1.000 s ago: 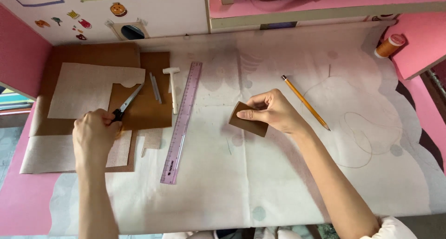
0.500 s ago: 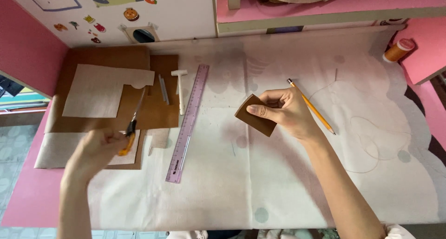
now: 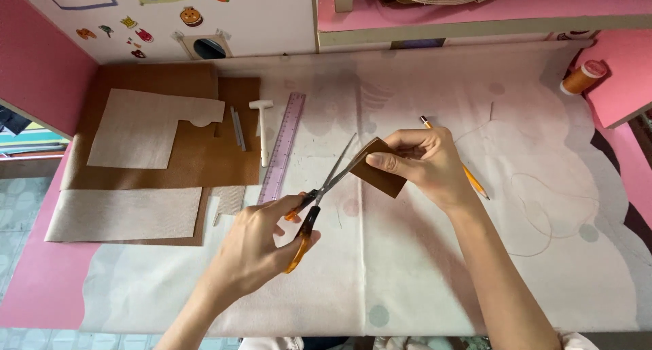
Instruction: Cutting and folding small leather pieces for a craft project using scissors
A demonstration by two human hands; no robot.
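My left hand [image 3: 255, 245] grips orange-handled scissors [image 3: 318, 204] above the table, their blades parted and pointing up right. The blade tips meet the left corner of a small brown leather piece [image 3: 380, 175], which my right hand [image 3: 428, 166] pinches and holds lifted over the pale table cover [image 3: 407, 275].
A pink ruler [image 3: 282, 146] lies just left of the scissors, beside a small white hammer [image 3: 262, 129]. Brown and beige leather sheets [image 3: 156, 153] cover the left of the table. A yellow pencil [image 3: 475, 183] lies under my right hand. An orange thread spool [image 3: 583, 77] stands far right.
My left hand lifted the scissors off the leather sheets and carried them right to the small brown piece. My right hand raised that piece off the table.
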